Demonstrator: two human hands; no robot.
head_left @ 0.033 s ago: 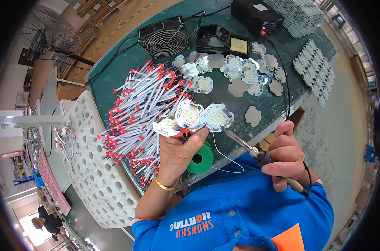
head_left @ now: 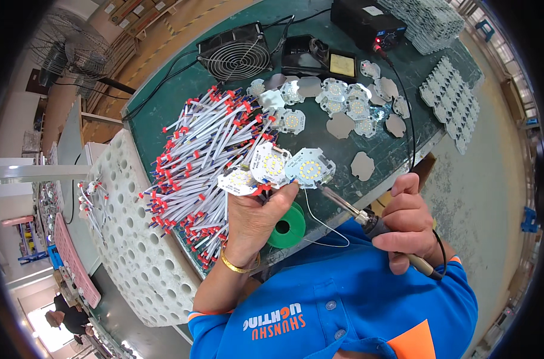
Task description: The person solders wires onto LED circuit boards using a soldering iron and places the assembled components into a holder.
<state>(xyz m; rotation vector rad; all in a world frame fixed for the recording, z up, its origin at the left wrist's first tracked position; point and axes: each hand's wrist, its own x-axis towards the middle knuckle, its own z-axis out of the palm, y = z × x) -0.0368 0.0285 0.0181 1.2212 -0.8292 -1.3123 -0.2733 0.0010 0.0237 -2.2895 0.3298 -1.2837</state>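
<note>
My left hand (head_left: 255,218) is closed on three white LED boards fanned out side by side. The rightmost LED board (head_left: 309,169) has its lower right edge by the tip of a soldering iron (head_left: 376,227). Whether tip and board touch, I cannot tell. Wrapped around the iron's handle is my right hand (head_left: 408,218). A thin solder wire (head_left: 325,222) curves up from beside a green spool (head_left: 293,230) to my left fingertips; where it ends is hidden. Red bits show between the boards and my left thumb.
Left of my hands lies a heap of white wires (head_left: 206,155) with red ends. Loose boards (head_left: 355,107) are scattered beyond. A small fan (head_left: 236,57), iron stand (head_left: 311,63) and black soldering station (head_left: 367,24) stand at the back. The iron's cord (head_left: 410,119) hangs at right.
</note>
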